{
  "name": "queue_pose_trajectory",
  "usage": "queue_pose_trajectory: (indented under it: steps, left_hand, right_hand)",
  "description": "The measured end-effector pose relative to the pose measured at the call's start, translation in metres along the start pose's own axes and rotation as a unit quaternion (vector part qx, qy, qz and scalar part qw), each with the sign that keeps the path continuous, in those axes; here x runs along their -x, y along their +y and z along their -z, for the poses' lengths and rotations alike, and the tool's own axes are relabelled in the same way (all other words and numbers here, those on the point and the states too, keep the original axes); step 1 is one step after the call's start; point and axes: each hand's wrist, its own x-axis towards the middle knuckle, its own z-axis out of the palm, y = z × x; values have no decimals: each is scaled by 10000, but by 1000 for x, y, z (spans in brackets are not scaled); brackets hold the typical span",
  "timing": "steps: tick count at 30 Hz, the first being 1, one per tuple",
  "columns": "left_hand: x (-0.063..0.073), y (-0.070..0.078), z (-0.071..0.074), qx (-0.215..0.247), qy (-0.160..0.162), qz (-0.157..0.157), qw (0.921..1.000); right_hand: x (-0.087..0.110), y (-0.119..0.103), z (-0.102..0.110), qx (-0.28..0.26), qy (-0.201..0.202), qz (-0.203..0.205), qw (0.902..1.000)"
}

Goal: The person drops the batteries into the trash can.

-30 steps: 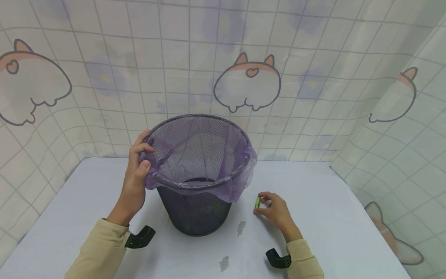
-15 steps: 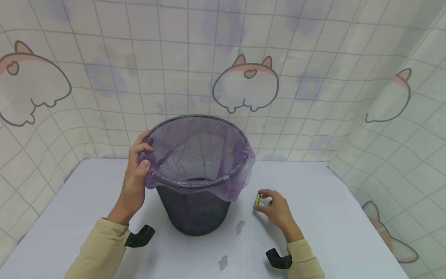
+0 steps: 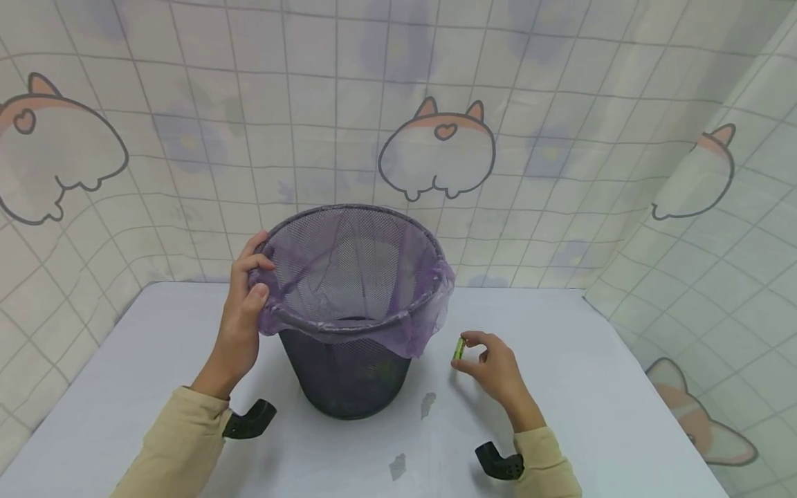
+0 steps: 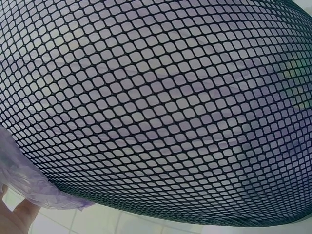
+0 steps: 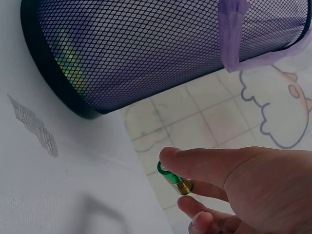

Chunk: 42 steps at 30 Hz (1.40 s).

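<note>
A black mesh trash bin (image 3: 345,380) stands on the white table, lined with a purple plastic bag (image 3: 420,325) folded over its rim. My left hand (image 3: 239,332) grips the bin's left rim through the bag, fingers over the edge. To the right of the bin, my right hand (image 3: 498,370) pinches a small green battery (image 3: 459,348) between thumb and fingertips. The right wrist view shows the battery (image 5: 174,179) with its green and gold wrap, held above the tabletop. Yellow-green items (image 5: 70,66) show blurred through the mesh near the bin's bottom.
The white table (image 3: 579,387) runs back to a tiled-pattern curtain (image 3: 548,228) with cartoon corgi prints. Two grey patches (image 3: 398,467) mark the tabletop in front of the bin. Black angled mounts (image 3: 250,420) stick out from both sleeves.
My right hand has lifted slightly with the battery, rising a little in the head view. My left hand keeps its grip on the bin's rim.
</note>
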Motion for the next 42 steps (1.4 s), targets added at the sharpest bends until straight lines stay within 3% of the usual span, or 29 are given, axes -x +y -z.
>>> queue_pose_trajectory:
  steps: [14, 27, 42]
  left_hand:
    - [0, 0, 0, -20, 16, 15, 10000]
    - [1, -1, 1, 53, 18, -25, 10000]
    - [0, 0, 1, 158, -6, -24, 9999]
  right_hand:
    - [5, -12, 8, -70, 115, 22, 9999]
    - [15, -26, 17, -109, 421, 483, 9979]
    - [24, -38, 22, -167, 541, 750, 9956]
